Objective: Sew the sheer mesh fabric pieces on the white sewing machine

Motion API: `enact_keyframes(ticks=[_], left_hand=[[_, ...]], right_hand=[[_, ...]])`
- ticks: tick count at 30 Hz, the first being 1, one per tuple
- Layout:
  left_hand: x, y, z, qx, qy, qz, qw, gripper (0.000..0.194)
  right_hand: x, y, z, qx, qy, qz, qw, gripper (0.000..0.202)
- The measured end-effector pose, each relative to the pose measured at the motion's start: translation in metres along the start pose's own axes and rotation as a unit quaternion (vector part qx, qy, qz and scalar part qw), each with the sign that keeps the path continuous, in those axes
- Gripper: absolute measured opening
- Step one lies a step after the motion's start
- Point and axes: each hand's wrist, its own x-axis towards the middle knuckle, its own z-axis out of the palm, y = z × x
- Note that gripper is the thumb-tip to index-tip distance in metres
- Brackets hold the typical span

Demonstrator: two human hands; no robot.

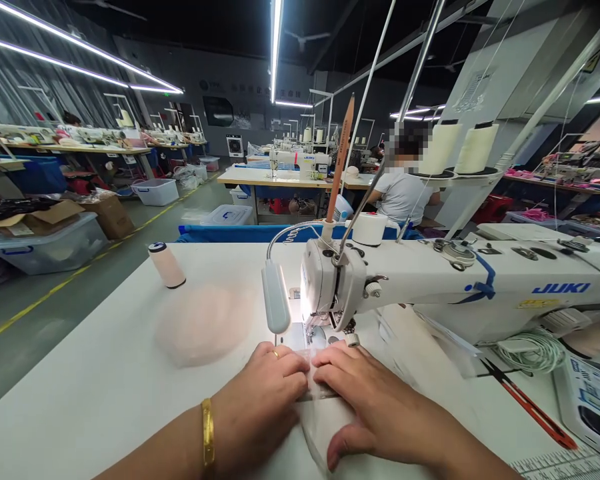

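A white sewing machine (pixel 330 277) stands before me with its lamp lit beside the needle. Below its presser foot (pixel 314 333) lies a strip of sheer, pale fabric (pixel 316 410). My left hand (pixel 267 393), fingers curled, grips the fabric's left side just in front of the foot. From the right, my right hand (pixel 365 397) holds the same strip, fingertips pressed down close to the left ones and thumb spread lower along it. The fabric's edges are hard to make out. Left of the machine lies a blurred, pale pink, rounded piece (pixel 205 323), apparently cloth.
A pale pink thread spool (pixel 167 265) stands at the table's far left. Red-handled thread snips (pixel 530 403), a coiled cord (pixel 530 352) and a phone-like device (pixel 587 400) lie at right. A seated person (pixel 403 180) in a white shirt is beyond the table.
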Motion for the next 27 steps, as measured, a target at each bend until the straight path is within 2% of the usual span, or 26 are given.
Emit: enact_keyframes(ticks=[2,3,6,10,13,20,24,27], left_hand=[[0.004,-0.004,0.011,-0.003,0.048,-0.002,0.999,0.018],[0.007,-0.006,0.016,-0.016,0.078,-0.007,0.997,0.02],[0.018,-0.01,0.023,-0.083,0.137,-0.04,0.986,0.016],[0.032,-0.009,0.023,-0.107,0.126,-0.111,0.98,0.016],[0.038,-0.009,0.023,-0.092,0.122,-0.129,0.98,0.013],[0.04,-0.01,0.026,-0.101,0.123,-0.125,0.979,0.01],[0.04,-0.009,0.024,-0.136,0.123,-0.127,0.975,0.011],[0.039,-0.009,0.024,-0.173,0.14,-0.101,0.97,0.012]], right_hand=[[0.001,0.0,-0.001,-0.008,-0.003,-0.001,1.0,0.014],[0.002,0.001,0.0,-0.007,0.008,-0.004,1.0,0.009],[0.005,0.006,0.006,0.034,0.084,-0.005,0.996,0.025],[0.008,0.01,0.011,0.091,0.194,0.028,0.976,0.031],[0.009,0.009,0.012,0.133,0.227,0.066,0.962,0.032],[0.011,0.002,0.011,0.216,0.242,0.096,0.941,0.031],[0.012,0.003,0.012,0.219,0.241,0.101,0.94,0.033],[0.01,0.003,0.012,0.215,0.236,0.082,0.944,0.03]])
